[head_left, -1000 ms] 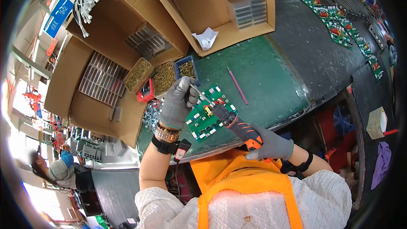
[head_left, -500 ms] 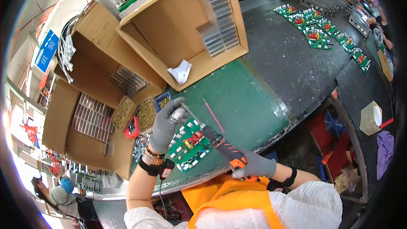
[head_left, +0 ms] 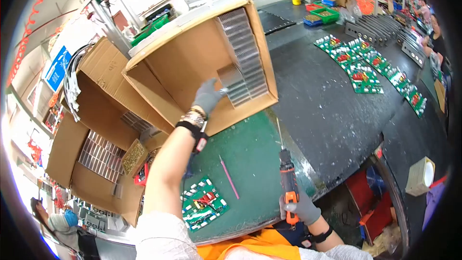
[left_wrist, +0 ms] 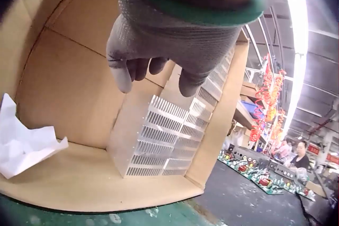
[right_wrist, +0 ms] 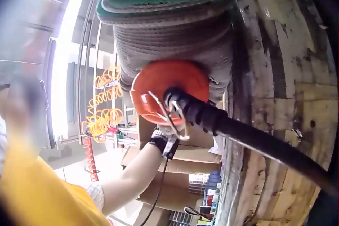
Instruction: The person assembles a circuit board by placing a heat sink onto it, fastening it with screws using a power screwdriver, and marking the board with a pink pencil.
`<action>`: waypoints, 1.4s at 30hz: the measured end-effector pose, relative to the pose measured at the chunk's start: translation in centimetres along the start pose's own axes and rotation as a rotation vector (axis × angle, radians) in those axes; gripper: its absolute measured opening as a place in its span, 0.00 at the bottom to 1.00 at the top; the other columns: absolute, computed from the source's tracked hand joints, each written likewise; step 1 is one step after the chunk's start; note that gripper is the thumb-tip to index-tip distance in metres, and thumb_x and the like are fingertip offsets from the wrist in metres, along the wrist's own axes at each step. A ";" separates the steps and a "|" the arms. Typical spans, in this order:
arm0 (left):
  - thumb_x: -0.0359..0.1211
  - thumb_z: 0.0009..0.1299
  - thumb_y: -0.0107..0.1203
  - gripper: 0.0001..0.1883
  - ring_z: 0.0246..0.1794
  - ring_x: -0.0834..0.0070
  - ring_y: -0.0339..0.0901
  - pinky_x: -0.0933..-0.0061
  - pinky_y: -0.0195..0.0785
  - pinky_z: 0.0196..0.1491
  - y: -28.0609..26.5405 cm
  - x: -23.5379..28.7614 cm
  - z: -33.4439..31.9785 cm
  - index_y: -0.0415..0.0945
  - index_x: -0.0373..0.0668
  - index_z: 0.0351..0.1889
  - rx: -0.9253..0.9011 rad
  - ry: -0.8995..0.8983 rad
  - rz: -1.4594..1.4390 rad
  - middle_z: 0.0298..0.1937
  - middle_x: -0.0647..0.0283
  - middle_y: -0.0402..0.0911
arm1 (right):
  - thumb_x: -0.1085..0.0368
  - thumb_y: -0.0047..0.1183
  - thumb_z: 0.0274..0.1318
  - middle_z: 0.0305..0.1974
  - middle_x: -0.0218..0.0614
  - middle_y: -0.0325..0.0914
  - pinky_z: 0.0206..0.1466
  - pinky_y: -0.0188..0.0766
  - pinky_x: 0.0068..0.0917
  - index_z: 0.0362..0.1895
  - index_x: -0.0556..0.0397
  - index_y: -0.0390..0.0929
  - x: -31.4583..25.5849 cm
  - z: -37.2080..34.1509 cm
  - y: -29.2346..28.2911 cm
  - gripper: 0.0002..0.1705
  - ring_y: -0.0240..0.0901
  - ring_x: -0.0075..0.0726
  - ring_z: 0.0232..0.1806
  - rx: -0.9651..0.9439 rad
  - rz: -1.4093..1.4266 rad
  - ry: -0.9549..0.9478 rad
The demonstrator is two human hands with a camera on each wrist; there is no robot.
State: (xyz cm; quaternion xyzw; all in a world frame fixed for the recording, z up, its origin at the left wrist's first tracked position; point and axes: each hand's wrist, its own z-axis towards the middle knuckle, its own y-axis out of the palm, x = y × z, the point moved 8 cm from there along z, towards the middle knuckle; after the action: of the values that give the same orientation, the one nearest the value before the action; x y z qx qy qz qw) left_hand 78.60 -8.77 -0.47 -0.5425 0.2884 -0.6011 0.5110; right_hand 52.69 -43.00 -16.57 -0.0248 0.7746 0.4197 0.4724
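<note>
In the head view my gloved left hand (head_left: 208, 97) reaches inside a tilted cardboard box (head_left: 168, 58), beside stacked slotted metal parts (head_left: 245, 67). The left wrist view has that hand (left_wrist: 169, 40) above the stack (left_wrist: 164, 136), fingers bent loosely downward, nothing visible between them. My right hand (head_left: 303, 208) grips an orange and black electric screwdriver (head_left: 289, 183) at the table's front edge, its bit pointing away from me. A green circuit board (head_left: 204, 204) lies on the green mat (head_left: 240, 159), left of a pink pen-like stick (head_left: 229, 178).
More circuit boards (head_left: 365, 79) lie on the dark tabletop at right, near metal bars (head_left: 375, 31). At left stand another box of metal parts (head_left: 98, 156) and a tray of small brass-coloured pieces (head_left: 134, 156). White paper (left_wrist: 26, 144) lies in the box.
My left hand has left the screwdriver tip and moved forward into the box. The right hand has drawn the screwdriver to the right, away from the board. The head view has shifted.
</note>
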 end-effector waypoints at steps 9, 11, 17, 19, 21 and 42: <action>0.36 0.58 0.65 0.29 0.55 0.54 0.70 0.54 0.64 0.57 -15.5 14.6 -3.2 0.70 0.46 0.59 0.868 0.802 0.313 0.55 0.53 0.73 | 0.65 0.68 0.39 0.32 0.38 0.75 0.31 0.78 0.38 0.66 0.49 0.55 2.3 0.3 -1.5 0.49 0.76 0.38 0.27 -0.009 0.125 0.097; 0.42 0.61 0.65 0.33 0.55 0.51 0.69 0.52 0.62 0.60 -20.9 13.6 -1.2 0.66 0.40 0.61 1.046 0.637 0.261 0.54 0.49 0.74 | 0.66 0.66 0.39 0.32 0.38 0.75 0.32 0.79 0.38 0.66 0.51 0.55 2.3 0.4 -1.5 0.48 0.76 0.38 0.27 -0.012 0.152 0.100; 0.57 0.56 0.69 0.57 0.66 0.50 0.69 0.60 0.63 0.66 -23.1 5.9 8.9 0.51 0.29 0.71 0.454 -0.009 -0.016 0.64 0.39 0.70 | 0.66 0.66 0.40 0.33 0.38 0.75 0.32 0.78 0.37 0.68 0.51 0.53 2.5 0.5 -1.4 0.50 0.76 0.37 0.28 -0.037 0.155 0.129; 0.58 0.55 0.70 0.58 0.65 0.51 0.69 0.61 0.64 0.65 -22.4 7.4 7.4 0.51 0.30 0.71 0.453 0.019 -0.035 0.64 0.39 0.70 | 0.66 0.66 0.40 0.32 0.38 0.74 0.32 0.78 0.37 0.69 0.51 0.52 2.0 0.5 -1.1 0.50 0.76 0.37 0.28 -0.037 0.137 0.110; 0.58 0.54 0.70 0.58 0.64 0.52 0.70 0.61 0.65 0.64 -22.4 8.5 6.8 0.51 0.30 0.71 0.454 0.047 -0.053 0.63 0.39 0.70 | 0.65 0.66 0.41 0.32 0.37 0.74 0.32 0.78 0.36 0.69 0.51 0.52 1.8 0.5 -1.1 0.51 0.75 0.36 0.28 -0.039 0.117 0.089; 0.27 0.46 0.73 0.48 0.63 0.60 0.66 0.61 0.63 0.65 -19.5 8.6 -16.4 0.58 0.37 0.66 0.521 0.443 -0.280 0.59 0.51 0.65 | 0.56 0.66 0.42 0.29 0.35 0.73 0.27 0.76 0.30 0.64 0.51 0.58 1.3 0.7 -0.7 0.46 0.74 0.33 0.23 -0.042 -0.082 0.040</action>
State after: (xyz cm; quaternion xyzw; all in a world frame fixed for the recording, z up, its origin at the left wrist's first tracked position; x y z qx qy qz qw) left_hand 58.16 -14.09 16.16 -0.2852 0.1521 -0.8213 0.4700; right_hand 52.80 -42.53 -18.10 -0.0747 0.7732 0.4158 0.4730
